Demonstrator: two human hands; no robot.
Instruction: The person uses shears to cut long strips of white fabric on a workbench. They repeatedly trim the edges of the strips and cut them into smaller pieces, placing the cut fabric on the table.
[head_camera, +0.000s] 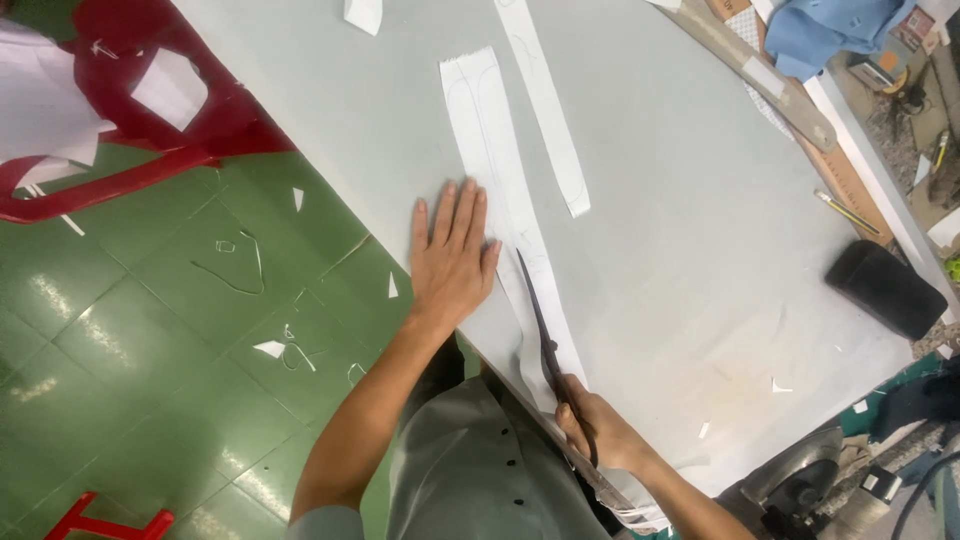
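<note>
My left hand (452, 258) lies flat, fingers spread, on the grey table (680, 200), pressing the left edge of a long white paper strip (490, 150) marked with drawn outlines. My right hand (600, 425) grips the handles of black scissors (535, 315). Their blades point away from me and lie along the strip, just right of my left hand. A second, narrower white strip (548, 110) lies farther out on the table, apart from both hands.
A black pad (885, 290), a yellow pencil (845, 212) and a long wooden ruler (770, 85) sit along the table's right side, with blue cloth (830, 30) behind. A red plastic chair (150, 110) holding white paper stands on the green tiled floor (150, 340), which is littered with scraps.
</note>
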